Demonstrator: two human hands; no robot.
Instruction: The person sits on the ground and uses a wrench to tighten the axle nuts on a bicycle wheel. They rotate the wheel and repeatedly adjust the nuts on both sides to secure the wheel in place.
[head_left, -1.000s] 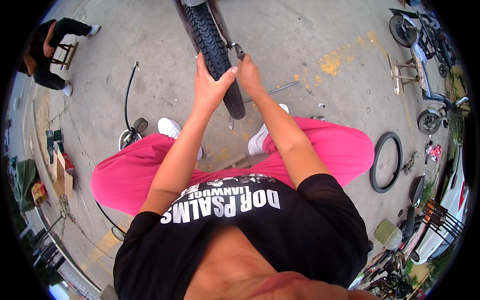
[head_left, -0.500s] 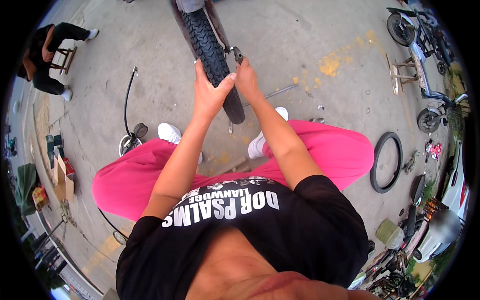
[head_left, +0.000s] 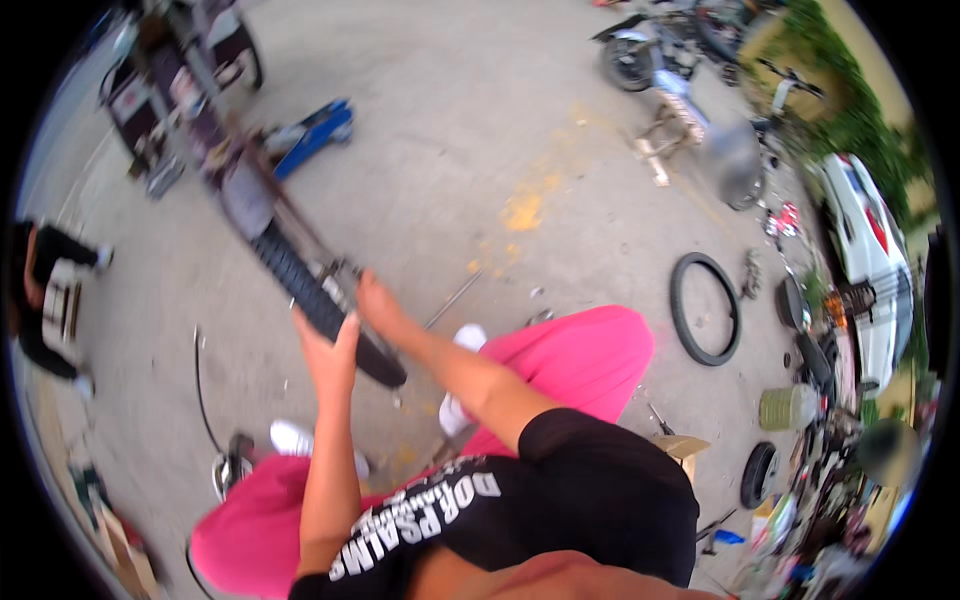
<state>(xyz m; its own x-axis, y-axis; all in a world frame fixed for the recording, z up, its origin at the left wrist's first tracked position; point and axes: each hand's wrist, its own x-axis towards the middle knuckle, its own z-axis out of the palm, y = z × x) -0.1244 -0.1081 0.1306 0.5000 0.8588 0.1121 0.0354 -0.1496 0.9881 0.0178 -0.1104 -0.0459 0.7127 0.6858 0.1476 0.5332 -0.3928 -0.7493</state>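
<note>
A bicycle wheel with a knobby black tire points down toward me, held in a rusty fork. My left hand grips the tire low on its left side, thumb raised along the tread. Just right of the wheel, my right hand is closed on a small metal tool at the fork's end; motion blur hides the tool's exact kind. A metal rod lies on the concrete beyond my right hand. My white shoes and pink-trousered knees flank the wheel's lower end.
A seated person is at left, near a pump hose. A blue metal object lies beside the bike. At right are a loose tire, scooters, a white car, a green jug and assorted parts.
The camera's view has swung, showing more of the bike's frame and shifting the ground leftward and downward at the top. Both hands stay on the tire and tool.
</note>
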